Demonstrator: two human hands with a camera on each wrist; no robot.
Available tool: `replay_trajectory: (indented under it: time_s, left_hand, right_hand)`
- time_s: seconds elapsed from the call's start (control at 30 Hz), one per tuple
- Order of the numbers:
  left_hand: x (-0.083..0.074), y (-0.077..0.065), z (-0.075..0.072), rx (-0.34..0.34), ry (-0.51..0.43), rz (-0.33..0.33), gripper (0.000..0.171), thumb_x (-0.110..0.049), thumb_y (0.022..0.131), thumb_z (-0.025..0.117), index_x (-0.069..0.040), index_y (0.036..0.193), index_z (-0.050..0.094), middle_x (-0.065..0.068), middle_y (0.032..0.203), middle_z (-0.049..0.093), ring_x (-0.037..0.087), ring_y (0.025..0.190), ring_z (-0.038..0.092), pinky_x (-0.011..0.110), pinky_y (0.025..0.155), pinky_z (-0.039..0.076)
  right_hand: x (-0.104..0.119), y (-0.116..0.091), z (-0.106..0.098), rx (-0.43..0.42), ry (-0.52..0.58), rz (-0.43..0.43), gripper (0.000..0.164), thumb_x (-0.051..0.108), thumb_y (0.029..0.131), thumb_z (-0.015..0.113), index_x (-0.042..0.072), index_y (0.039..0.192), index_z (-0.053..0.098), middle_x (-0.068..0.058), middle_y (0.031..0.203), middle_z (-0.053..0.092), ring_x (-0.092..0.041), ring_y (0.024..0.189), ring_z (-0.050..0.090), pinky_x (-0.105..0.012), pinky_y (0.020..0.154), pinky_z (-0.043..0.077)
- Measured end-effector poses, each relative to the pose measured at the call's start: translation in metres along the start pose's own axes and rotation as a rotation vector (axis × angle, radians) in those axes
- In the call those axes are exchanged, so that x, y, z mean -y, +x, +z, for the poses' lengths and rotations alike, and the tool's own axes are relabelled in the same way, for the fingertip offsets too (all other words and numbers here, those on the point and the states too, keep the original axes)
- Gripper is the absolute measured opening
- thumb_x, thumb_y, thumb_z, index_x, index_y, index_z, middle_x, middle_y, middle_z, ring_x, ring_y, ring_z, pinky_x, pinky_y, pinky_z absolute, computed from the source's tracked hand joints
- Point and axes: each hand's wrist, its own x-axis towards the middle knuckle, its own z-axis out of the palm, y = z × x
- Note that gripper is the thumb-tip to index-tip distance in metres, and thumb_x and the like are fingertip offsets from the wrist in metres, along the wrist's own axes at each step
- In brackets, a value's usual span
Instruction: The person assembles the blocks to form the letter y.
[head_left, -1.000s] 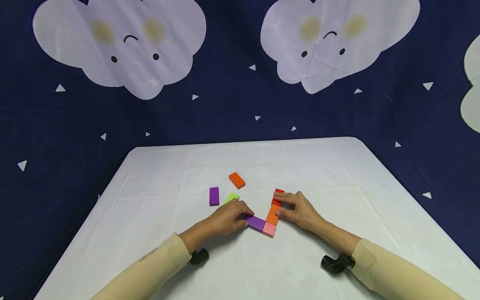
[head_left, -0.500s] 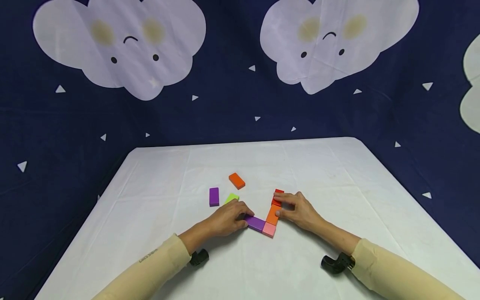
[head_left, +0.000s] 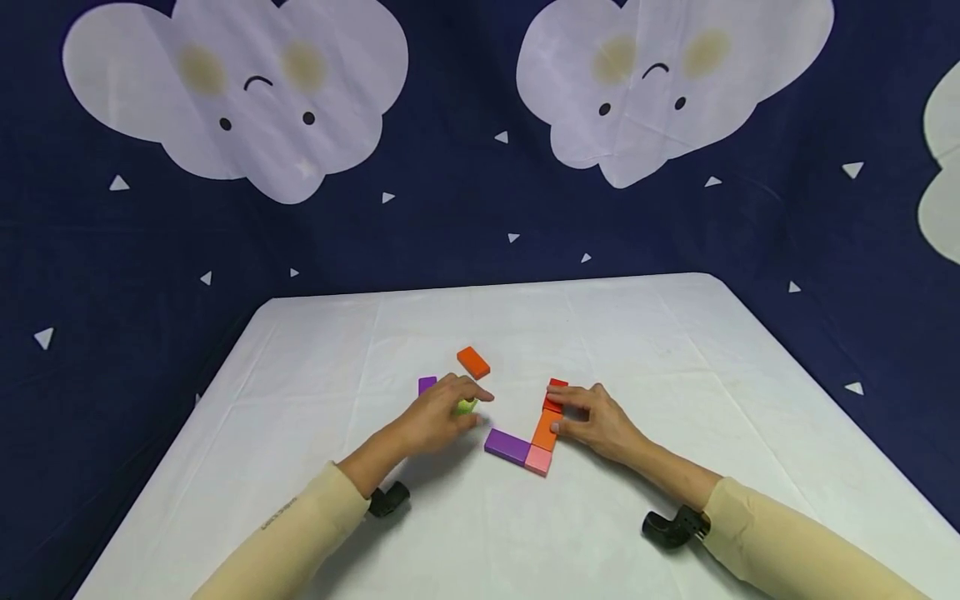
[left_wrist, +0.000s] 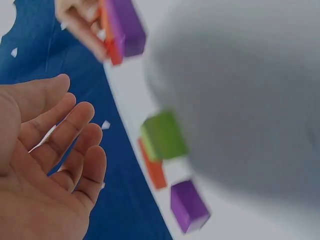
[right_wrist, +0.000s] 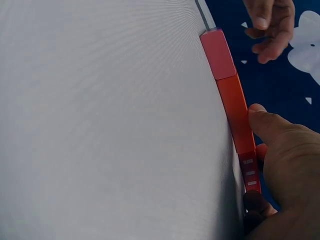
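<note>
My left hand [head_left: 437, 417] hovers with loosely bent fingers, thumb and index finger apart, over a green block [head_left: 466, 407] that it partly covers in the head view. In the left wrist view its palm and fingers hold nothing. To its right, a purple block [head_left: 507, 447] lies end-on against a pink block [head_left: 538, 460]. From the pink one an orange block [head_left: 547, 429] and a red block [head_left: 558, 384] run away in a line, forming an L. My right hand [head_left: 597, 423] holds this line, thumb against the orange block's side and fingers curled at the red block [right_wrist: 249, 172].
A loose orange block [head_left: 473, 362] lies beyond the left hand, and another purple block [head_left: 427, 384] is partly hidden behind that hand. A white cloth [head_left: 645, 333] covers the table. A dark blue curtain [head_left: 450, 242] with clouds hangs behind.
My left hand has let go of the purple block in the L and moved left and away, over the green block. The right hand has stayed in place.
</note>
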Motion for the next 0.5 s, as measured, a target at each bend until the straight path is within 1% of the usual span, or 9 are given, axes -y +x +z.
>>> replay_trajectory:
  time_s: [0.13, 0.23, 0.3, 0.37, 0.5]
  left_hand:
    - [0.010, 0.004, -0.017, -0.080, 0.020, -0.016, 0.028, -0.013, 0.086, 0.066, -0.012, 0.114, 0.066, 0.005, 0.110, 0.066, 0.021, 0.101, 0.054, 0.034, 0.082, 0.043]
    - [0.021, 0.006, -0.028, -0.112, 0.029, -0.040, 0.028, -0.013, 0.086, 0.066, -0.010, 0.114, 0.066, 0.005, 0.110, 0.067, 0.022, 0.103, 0.055, 0.038, 0.087, 0.045]
    - [0.028, 0.006, -0.033, -0.121, 0.041, -0.048, 0.029, -0.013, 0.086, 0.065, -0.009, 0.115, 0.066, 0.007, 0.110, 0.067, 0.023, 0.104, 0.055, 0.041, 0.089, 0.045]
    - [0.036, 0.006, -0.035, -0.124, 0.046, -0.060, 0.029, -0.012, 0.086, 0.065, -0.009, 0.115, 0.066, 0.008, 0.111, 0.067, 0.025, 0.104, 0.055, 0.042, 0.089, 0.045]
    - [0.048, 0.004, -0.036, -0.107, 0.042, -0.109, 0.031, -0.012, 0.085, 0.065, -0.009, 0.116, 0.066, 0.009, 0.112, 0.066, 0.026, 0.105, 0.053, 0.042, 0.088, 0.044]
  right_hand:
    - [0.000, 0.000, 0.000, -0.009, -0.003, -0.012, 0.050, 0.034, 0.076, 0.076, 0.020, 0.123, 0.064, -0.007, 0.129, 0.062, -0.012, 0.082, 0.040, -0.023, 0.069, 0.033]
    - [0.000, 0.000, 0.000, -0.011, -0.006, -0.016, 0.050, 0.034, 0.076, 0.076, 0.019, 0.123, 0.064, -0.008, 0.129, 0.061, -0.012, 0.083, 0.040, -0.023, 0.069, 0.033]
    - [0.000, 0.000, 0.000, -0.011, -0.005, -0.012, 0.050, 0.034, 0.076, 0.076, 0.020, 0.123, 0.064, -0.007, 0.129, 0.062, -0.012, 0.083, 0.040, -0.023, 0.069, 0.033]
    - [0.000, -0.001, 0.000, -0.009, -0.006, -0.012, 0.051, 0.035, 0.076, 0.076, 0.020, 0.123, 0.064, -0.007, 0.128, 0.062, -0.012, 0.083, 0.040, -0.024, 0.070, 0.033]
    - [0.001, 0.000, -0.001, -0.007, 0.000, -0.006, 0.050, 0.035, 0.075, 0.077, 0.021, 0.122, 0.065, -0.005, 0.128, 0.062, -0.011, 0.083, 0.041, -0.024, 0.071, 0.034]
